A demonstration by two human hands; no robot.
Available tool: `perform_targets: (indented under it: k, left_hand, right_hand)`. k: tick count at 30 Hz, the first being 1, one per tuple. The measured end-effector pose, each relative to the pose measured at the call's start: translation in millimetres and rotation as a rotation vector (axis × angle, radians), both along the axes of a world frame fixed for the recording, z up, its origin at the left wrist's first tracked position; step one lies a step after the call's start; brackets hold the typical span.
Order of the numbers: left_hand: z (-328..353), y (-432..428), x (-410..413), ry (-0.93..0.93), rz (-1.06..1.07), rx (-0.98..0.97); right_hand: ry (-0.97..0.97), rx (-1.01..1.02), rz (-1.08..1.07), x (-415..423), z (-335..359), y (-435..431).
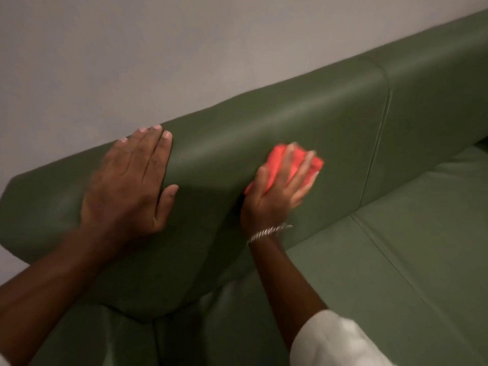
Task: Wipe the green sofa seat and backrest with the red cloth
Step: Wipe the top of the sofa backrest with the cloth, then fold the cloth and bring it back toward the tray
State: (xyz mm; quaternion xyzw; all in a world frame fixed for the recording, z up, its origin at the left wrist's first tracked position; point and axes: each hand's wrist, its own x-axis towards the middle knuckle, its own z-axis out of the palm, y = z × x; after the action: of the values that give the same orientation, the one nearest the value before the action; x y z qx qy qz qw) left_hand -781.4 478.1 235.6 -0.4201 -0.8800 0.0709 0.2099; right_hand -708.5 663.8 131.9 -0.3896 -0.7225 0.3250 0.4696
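Note:
The green sofa's backrest (264, 122) runs diagonally from lower left to upper right, with the seat (396, 254) below it on the right. My right hand (274, 194) presses the red cloth (280, 165) flat against the front of the backrest, fingers spread over it. The cloth is bunched and mostly covered by the fingers. My left hand (129, 183) lies flat and open on the rounded top of the backrest, further left, holding nothing. A silver bracelet circles my right wrist.
A plain grey wall (158, 48) stands right behind the backrest. Vertical seams (380, 128) split the backrest and seat into sections. A white sleeve (332, 342) covers my right upper arm at the bottom edge.

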Motion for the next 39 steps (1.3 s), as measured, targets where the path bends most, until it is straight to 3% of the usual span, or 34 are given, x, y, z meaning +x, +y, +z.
perform_targets:
  k: [2,3,5,6,7,8,10,11,12,14,16,18,20,27,31,39]
  left_hand:
    - [-1.4,-0.2,6.5,-0.017,0.042,0.039]
    - [-1.7,0.0,8.7,-0.02,0.061,0.045]
    - [-7.4,1.0,12.0,-0.026,0.117,0.064]
    - [-11.4,2.7,13.2,-0.026,0.159,0.092]
    - [-15.7,5.4,17.5,-0.033,0.203,0.127]
    - [-19.8,9.0,24.7,-0.044,0.244,0.156]
    - [-25.8,13.6,43.8,-0.076,0.289,0.196]
    - [-28.4,12.3,53.2,-0.111,0.288,0.199]
    - [-28.5,10.2,64.0,-0.157,0.287,0.197]
    - [-30.0,7.8,89.8,-0.305,0.289,0.272]
    - [-28.5,14.6,125.2,-0.685,0.305,0.604]
    - [-11.7,27.4,168.0,-1.169,0.341,1.13]
    - [6.2,22.3,209.9,-1.286,0.357,1.459]
    - [53.9,-72.2,357.2,-1.072,0.835,2.08]
    - [70.5,-131.8,443.7,-0.892,0.961,2.363]
    - [10.3,-260.2,613.4,-0.361,1.354,2.639]
  right_hand:
    - [-0.142,0.135,0.234,35.9,-21.6,-20.9]
    - [-0.142,0.051,0.273,42.4,-24.2,-14.1]
    - [0.056,-0.353,0.091,17.8,-12.6,17.5]
    - [0.107,-0.433,-0.01,2.9,2.0,27.7]
    - [0.072,-0.376,-0.064,-3.8,14.3,31.4]
    - [0.016,-0.197,-0.036,-1.6,16.0,29.4]
    - [-0.193,0.234,0.286,28.4,-5.5,19.0]
    - [-0.247,0.303,0.467,50.2,-19.1,13.4]
    - [-0.267,0.251,0.603,71.4,-28.8,11.5]
    - [-0.218,-0.055,0.702,96.0,-33.2,8.5]
    - [-0.109,-0.318,0.775,111.5,-8.2,-12.5]
    - [-0.025,-0.426,0.926,130.1,25.7,-39.8]
    - [-0.041,-0.462,1.126,156.8,62.6,-67.0]
    - [-0.276,-0.505,1.552,256.6,151.1,-134.6]
    - [-0.585,-0.733,1.63,297.0,163.5,-200.1]
    - [-0.924,-0.418,1.994,398.4,104.8,-396.7]
